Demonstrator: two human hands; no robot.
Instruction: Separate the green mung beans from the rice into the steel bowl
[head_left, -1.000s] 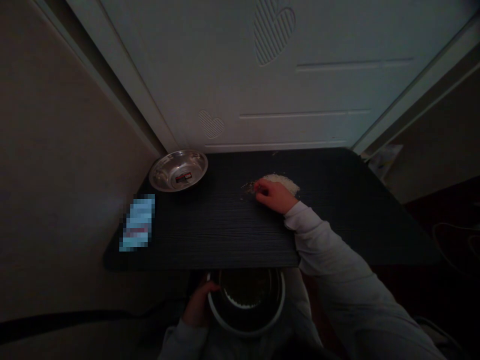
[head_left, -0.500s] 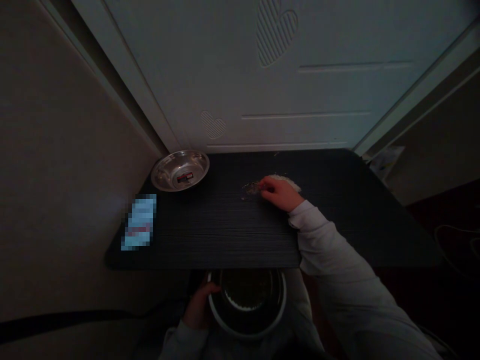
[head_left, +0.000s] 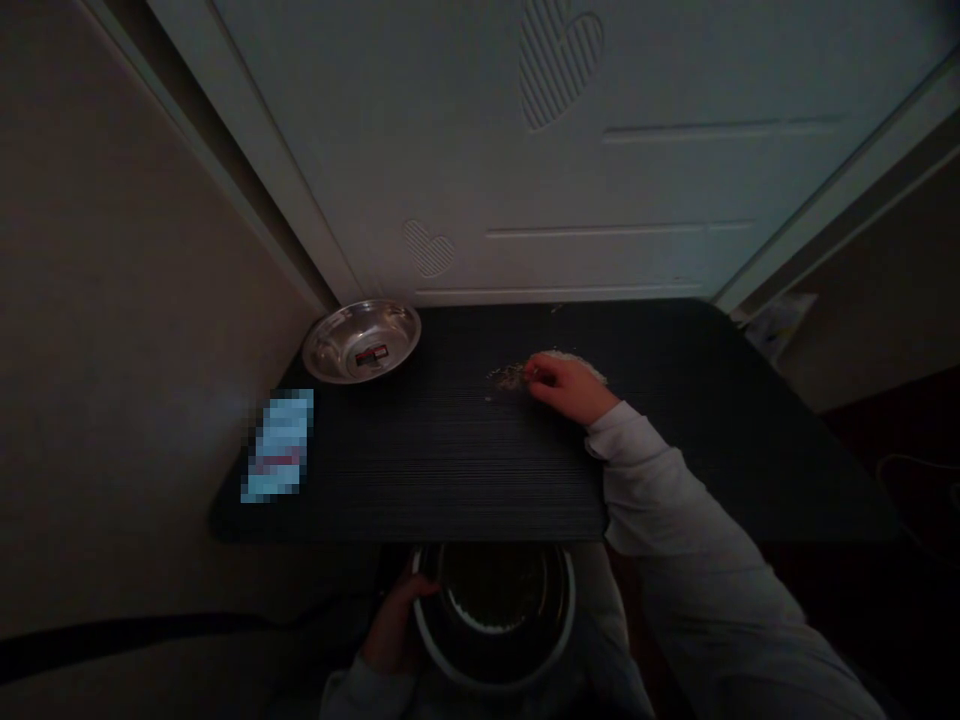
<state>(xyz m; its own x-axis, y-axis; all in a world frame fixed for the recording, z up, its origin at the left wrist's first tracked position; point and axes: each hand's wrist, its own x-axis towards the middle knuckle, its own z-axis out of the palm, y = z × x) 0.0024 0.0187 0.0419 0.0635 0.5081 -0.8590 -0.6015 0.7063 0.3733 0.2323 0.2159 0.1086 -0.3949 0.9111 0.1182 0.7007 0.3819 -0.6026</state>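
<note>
My right hand (head_left: pixel 571 386) rests on the dark table (head_left: pixel 420 450) with its fingers curled together, at a spread of small pale bits, perhaps grains (head_left: pixel 508 377). A larger heap of the pale bits lies partly hidden behind the hand. What the fingertips pinch is too small to make out. Below the table's front edge, my left hand (head_left: pixel 396 615) grips the left side of a round dark basin (head_left: pixel 495 655) with a pale rim, its thumb over the edge. A bright curved reflection shows inside the basin.
A shiny steel bowl (head_left: pixel 361 342) with a dark and red label inside stands at the table's back left. A pixelated pale blue oblong thing (head_left: pixel 279 445) lies at the left edge. Behind the table rises a white door (head_left: pixel 465 130) with heart reliefs.
My right hand has shifted very slightly to the right over the pale bits, its fingers still curled. My left hand still holds the basin; the view has moved a little.
</note>
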